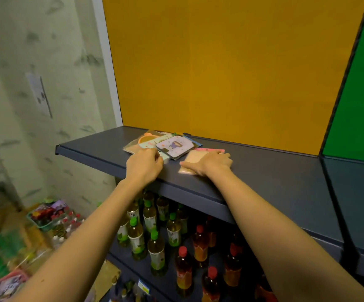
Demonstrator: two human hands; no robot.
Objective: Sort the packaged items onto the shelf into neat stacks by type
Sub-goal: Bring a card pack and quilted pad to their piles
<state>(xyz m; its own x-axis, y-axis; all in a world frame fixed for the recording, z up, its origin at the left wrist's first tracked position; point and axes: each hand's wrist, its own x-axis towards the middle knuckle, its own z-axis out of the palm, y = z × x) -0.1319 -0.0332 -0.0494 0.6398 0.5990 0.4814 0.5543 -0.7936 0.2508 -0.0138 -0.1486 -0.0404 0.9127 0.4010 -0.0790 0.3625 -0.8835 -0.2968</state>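
A loose pile of flat packaged items lies on the dark grey shelf [263, 171] near the yellow back panel. On top is a lilac packet with a cartoon figure [175, 147]; an orange-and-mint packet [148, 140] sits to its left. My left hand [144, 165] pinches the near edge of the mint packet, fingers curled. To the right lies a beige and pink packet [193, 159], apart from the pile. My right hand [211, 163] rests flat on it, fingers spread and pressing down.
Below the shelf stand several green-capped bottles [155, 249] and red-capped bottles [183, 269]. A green basket of packets [46, 216] and more goods lie on the floor at the left. A green panel [355, 94] bounds the right side.
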